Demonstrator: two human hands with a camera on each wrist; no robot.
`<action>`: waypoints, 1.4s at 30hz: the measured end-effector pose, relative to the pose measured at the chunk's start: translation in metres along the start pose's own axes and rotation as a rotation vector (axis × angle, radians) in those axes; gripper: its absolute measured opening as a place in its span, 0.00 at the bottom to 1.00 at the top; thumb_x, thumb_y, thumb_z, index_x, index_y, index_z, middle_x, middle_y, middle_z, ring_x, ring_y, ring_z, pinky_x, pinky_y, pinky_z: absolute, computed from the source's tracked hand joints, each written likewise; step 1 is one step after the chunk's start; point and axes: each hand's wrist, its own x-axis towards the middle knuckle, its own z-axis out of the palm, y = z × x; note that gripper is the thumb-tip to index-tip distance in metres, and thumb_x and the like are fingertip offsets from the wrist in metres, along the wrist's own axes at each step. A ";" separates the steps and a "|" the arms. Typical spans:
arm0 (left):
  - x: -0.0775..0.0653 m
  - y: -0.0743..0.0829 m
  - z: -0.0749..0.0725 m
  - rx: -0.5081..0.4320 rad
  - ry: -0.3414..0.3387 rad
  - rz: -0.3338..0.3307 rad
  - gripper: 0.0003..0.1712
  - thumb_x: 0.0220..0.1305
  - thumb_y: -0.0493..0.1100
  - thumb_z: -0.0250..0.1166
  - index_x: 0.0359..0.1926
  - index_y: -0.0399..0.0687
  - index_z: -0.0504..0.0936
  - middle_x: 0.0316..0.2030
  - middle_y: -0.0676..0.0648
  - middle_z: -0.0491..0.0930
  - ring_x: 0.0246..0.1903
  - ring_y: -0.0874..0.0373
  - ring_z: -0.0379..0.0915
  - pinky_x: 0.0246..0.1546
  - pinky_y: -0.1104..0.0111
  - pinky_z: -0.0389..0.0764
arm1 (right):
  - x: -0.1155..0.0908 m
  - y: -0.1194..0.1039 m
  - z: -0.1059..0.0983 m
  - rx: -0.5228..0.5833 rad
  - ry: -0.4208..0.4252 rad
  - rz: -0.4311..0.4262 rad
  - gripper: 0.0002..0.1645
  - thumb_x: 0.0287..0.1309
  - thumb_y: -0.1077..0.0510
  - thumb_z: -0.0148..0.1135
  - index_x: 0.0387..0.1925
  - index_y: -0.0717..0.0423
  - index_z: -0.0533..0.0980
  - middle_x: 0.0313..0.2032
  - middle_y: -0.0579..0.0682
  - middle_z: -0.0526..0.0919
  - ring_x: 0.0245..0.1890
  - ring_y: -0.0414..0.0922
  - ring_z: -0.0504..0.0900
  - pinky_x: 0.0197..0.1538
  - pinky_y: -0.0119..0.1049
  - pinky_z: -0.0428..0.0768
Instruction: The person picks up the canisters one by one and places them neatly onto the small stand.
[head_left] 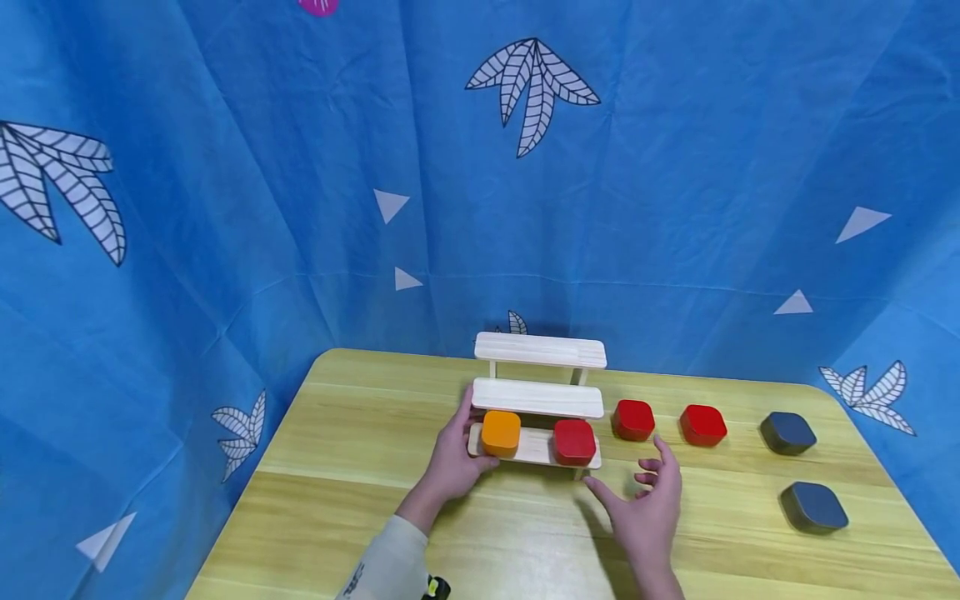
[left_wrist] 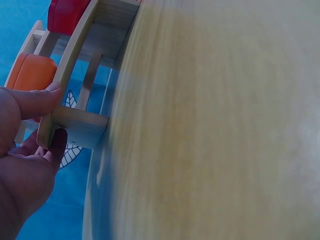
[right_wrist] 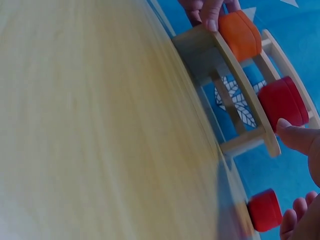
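Note:
A small three-step wooden rack (head_left: pixel 536 397) stands at the back of the table. On its lowest step sit an orange rounded-square box (head_left: pixel 500 433) at the left and a red rounded-square box (head_left: pixel 574 443) at the right. My left hand (head_left: pixel 452 460) grips the left end of that step, thumb on top beside the orange box and fingers underneath, as the left wrist view shows. Off the rack's right end is my right hand (head_left: pixel 649 506), thumb and fingers spread apart with nothing between them. In the right wrist view its thumb (right_wrist: pixel 296 136) overlaps the edge of the red box.
To the right of the rack, a red box (head_left: pixel 633 420) and another red box (head_left: pixel 703 426) lie on the table (head_left: pixel 360 433). Farther right are a dark grey box (head_left: pixel 787 433) and a second dark grey box (head_left: pixel 814 508). A blue patterned cloth (head_left: pixel 480 183) hangs behind.

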 end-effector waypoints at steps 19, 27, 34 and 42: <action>0.000 -0.004 0.000 0.017 0.006 0.018 0.75 0.46 0.24 0.77 0.80 0.67 0.38 0.66 0.50 0.68 0.63 0.52 0.65 0.66 0.52 0.65 | 0.007 0.008 -0.026 -0.027 0.097 0.060 0.67 0.33 0.61 0.87 0.74 0.53 0.58 0.51 0.56 0.71 0.45 0.46 0.67 0.41 0.39 0.70; 0.000 -0.003 0.000 0.016 0.002 0.007 0.74 0.47 0.23 0.76 0.80 0.66 0.38 0.65 0.51 0.68 0.62 0.54 0.66 0.65 0.56 0.67 | 0.010 0.014 -0.037 -0.045 0.144 0.102 0.66 0.33 0.62 0.87 0.74 0.53 0.59 0.51 0.54 0.70 0.45 0.45 0.67 0.41 0.37 0.69; 0.001 -0.004 0.000 0.017 0.005 0.011 0.75 0.46 0.23 0.76 0.80 0.68 0.37 0.64 0.53 0.69 0.62 0.55 0.65 0.67 0.58 0.64 | 0.010 0.016 -0.046 -0.054 0.163 0.134 0.67 0.33 0.61 0.87 0.74 0.53 0.58 0.52 0.52 0.70 0.46 0.47 0.68 0.40 0.33 0.69; 0.001 -0.004 0.001 0.018 0.002 0.004 0.75 0.46 0.23 0.76 0.80 0.68 0.38 0.65 0.52 0.68 0.63 0.55 0.65 0.66 0.58 0.65 | 0.012 0.022 -0.055 -0.070 0.177 0.175 0.67 0.34 0.58 0.87 0.75 0.52 0.57 0.54 0.52 0.70 0.48 0.47 0.67 0.42 0.32 0.70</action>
